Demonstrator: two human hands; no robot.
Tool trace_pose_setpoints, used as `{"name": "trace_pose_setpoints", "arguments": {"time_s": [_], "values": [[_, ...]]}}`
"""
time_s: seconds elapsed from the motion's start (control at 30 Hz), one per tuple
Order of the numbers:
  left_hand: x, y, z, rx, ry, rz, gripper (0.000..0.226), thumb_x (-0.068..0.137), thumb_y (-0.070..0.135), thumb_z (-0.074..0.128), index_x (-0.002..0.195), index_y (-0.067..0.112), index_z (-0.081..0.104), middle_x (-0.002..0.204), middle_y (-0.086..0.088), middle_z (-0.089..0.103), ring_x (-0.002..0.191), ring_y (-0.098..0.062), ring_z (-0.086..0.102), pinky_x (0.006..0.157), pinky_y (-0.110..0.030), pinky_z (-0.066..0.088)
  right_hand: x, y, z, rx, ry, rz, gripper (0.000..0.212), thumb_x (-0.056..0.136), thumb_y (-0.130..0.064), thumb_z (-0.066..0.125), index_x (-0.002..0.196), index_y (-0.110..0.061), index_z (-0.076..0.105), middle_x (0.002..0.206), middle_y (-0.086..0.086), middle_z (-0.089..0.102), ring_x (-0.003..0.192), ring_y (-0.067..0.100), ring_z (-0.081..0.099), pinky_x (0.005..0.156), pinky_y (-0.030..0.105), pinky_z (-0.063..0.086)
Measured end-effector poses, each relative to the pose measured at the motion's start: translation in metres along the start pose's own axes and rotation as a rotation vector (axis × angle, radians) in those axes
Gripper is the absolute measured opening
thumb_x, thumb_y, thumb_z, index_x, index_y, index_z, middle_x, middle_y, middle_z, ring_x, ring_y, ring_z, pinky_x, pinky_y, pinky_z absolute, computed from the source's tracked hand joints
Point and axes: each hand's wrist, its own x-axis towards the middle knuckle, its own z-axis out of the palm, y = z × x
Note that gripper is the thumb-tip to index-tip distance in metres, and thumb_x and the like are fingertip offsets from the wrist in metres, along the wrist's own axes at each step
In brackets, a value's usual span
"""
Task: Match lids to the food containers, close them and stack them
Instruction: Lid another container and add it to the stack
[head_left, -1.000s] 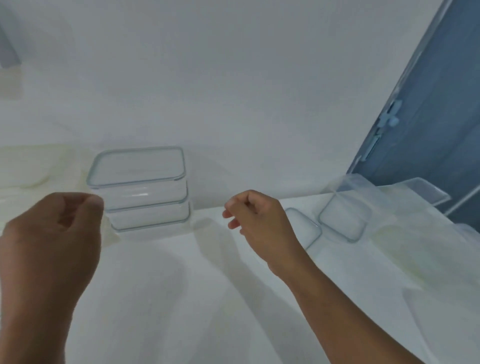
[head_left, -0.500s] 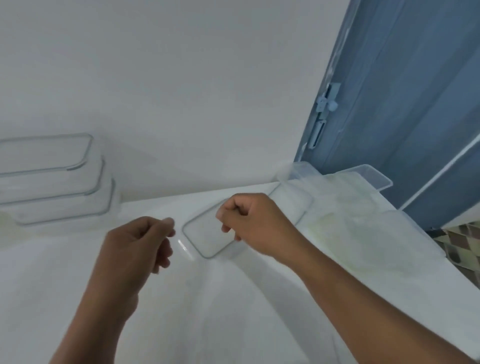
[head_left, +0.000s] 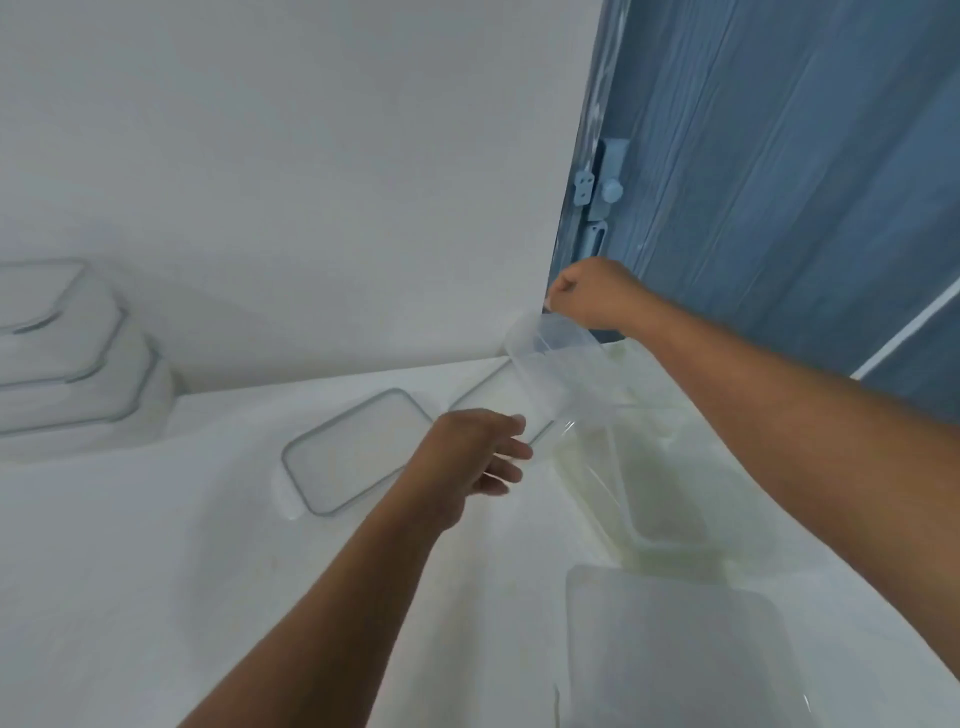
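My right hand grips the far rim of a clear plastic container and holds it tilted above the table by the wall corner. My left hand reaches toward the container's lower end with fingers relaxed and spread, holding nothing. A clear lid with a grey seal lies flat on the white table to the left of my left hand. A stack of closed clear containers stands at the far left against the wall.
More clear containers lie at the right, one beside the lifted container and a larger one near the front edge. A blue door with a latch stands behind the table's right end. The white wall backs the table.
The view swung right, leaving the stack at the far left. My right hand reached to the wall corner and lifted a clear container. My left hand opened and moved right toward it.
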Motion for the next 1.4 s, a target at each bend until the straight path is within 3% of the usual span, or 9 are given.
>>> {"name": "trace_pose_setpoints", "arguments": {"time_s": [0.13,0.27,0.47,0.63,0.73,0.93,1.1,1.3,1.4], "values": [[0.029,0.007,0.037,-0.172,-0.050,-0.118,0.029,0.099,0.032,0.065,0.115,0.008,0.063,0.107,-0.019,0.076,0.071,-0.028,0.070,0.061,-0.032,0.055,0.034,0.015,0.013,-0.249,-0.171,-0.074,0.058,0.099,-0.055,0.049,0.148,-0.025,0.046,0.155,0.001,0.044,0.139,0.027,0.042,0.111,0.039,0.035],[0.044,0.009,0.055,-0.258,-0.046,-0.184,0.038,0.099,0.037,0.065,0.120,0.006,0.056,0.114,-0.026,0.070,0.072,-0.032,0.072,0.061,-0.034,0.056,0.051,0.027,0.035,-0.344,-0.287,-0.058,0.079,0.093,-0.072,0.043,0.158,-0.032,0.022,0.165,0.003,0.025,0.150,0.032,0.026,0.120,0.051,0.023],[0.058,0.008,0.073,-0.571,-0.030,-0.193,0.053,0.094,0.023,0.073,0.133,0.001,0.045,0.117,-0.038,0.055,0.087,-0.048,0.074,0.082,-0.048,0.063,0.057,0.032,0.049,-0.275,-0.277,-0.072,0.090,0.083,-0.076,0.055,0.154,-0.031,0.024,0.151,0.010,0.045,0.136,0.032,0.044,0.107,0.041,0.040],[0.055,0.008,0.076,-0.681,0.012,-0.178,0.044,0.093,0.014,0.074,0.128,0.000,0.051,0.121,-0.039,0.049,0.102,-0.050,0.067,0.089,-0.052,0.061,0.044,0.034,0.058,-0.371,-0.276,-0.024,0.097,0.076,-0.090,0.045,0.156,-0.045,0.017,0.168,0.007,0.003,0.153,0.037,0.000,0.117,0.063,0.010],[0.040,0.005,0.069,-0.681,0.063,-0.150,0.037,0.093,0.010,0.071,0.125,-0.002,0.058,0.113,-0.030,0.051,0.103,-0.046,0.064,0.092,-0.051,0.060,0.035,0.024,0.064,-0.364,-0.252,-0.035,0.096,0.072,-0.093,0.045,0.153,-0.043,0.030,0.167,0.008,0.008,0.153,0.034,0.000,0.117,0.064,0.011],[-0.008,0.007,0.025,-0.703,0.098,-0.045,0.017,0.094,0.004,0.066,0.109,-0.004,0.064,0.105,-0.030,0.059,0.103,-0.047,0.068,0.101,-0.050,0.055,0.006,-0.021,0.050,-0.286,-0.079,-0.053,0.092,0.070,-0.092,0.050,0.144,-0.038,0.042,0.158,0.009,0.027,0.149,0.034,0.012,0.115,0.059,0.016],[-0.060,0.013,-0.026,-0.693,0.202,0.066,0.015,0.094,0.001,0.064,0.107,-0.007,0.063,0.111,-0.030,0.064,0.101,-0.041,0.072,0.092,-0.044,0.061,-0.039,-0.077,0.030,-0.123,0.087,-0.072,0.088,0.074,-0.087,0.054,0.138,-0.027,0.045,0.144,0.007,0.041,0.140,0.031,0.030,0.113,0.055,0.027],[-0.125,-0.006,-0.118,-0.766,0.384,0.204,0.010,0.094,-0.004,0.059,0.086,-0.003,0.064,0.082,-0.019,0.069,0.091,-0.035,0.071,0.087,-0.044,0.061,-0.136,-0.133,0.047,0.531,0.176,-0.143,0.070,0.067,-0.053,0.088,0.114,-0.021,0.048,0.116,-0.007,0.050,0.109,0.011,0.050,0.084,0.027,0.044],[-0.149,-0.022,-0.162,-0.805,0.461,0.218,0.009,0.098,0.009,0.060,0.092,0.004,0.062,0.076,-0.012,0.072,0.086,-0.032,0.072,0.080,-0.046,0.064,-0.181,-0.138,0.076,0.712,0.067,-0.183,0.079,0.066,-0.027,0.094,0.129,-0.027,0.047,0.133,-0.012,0.048,0.124,-0.001,0.047,0.099,0.020,0.044]]}}
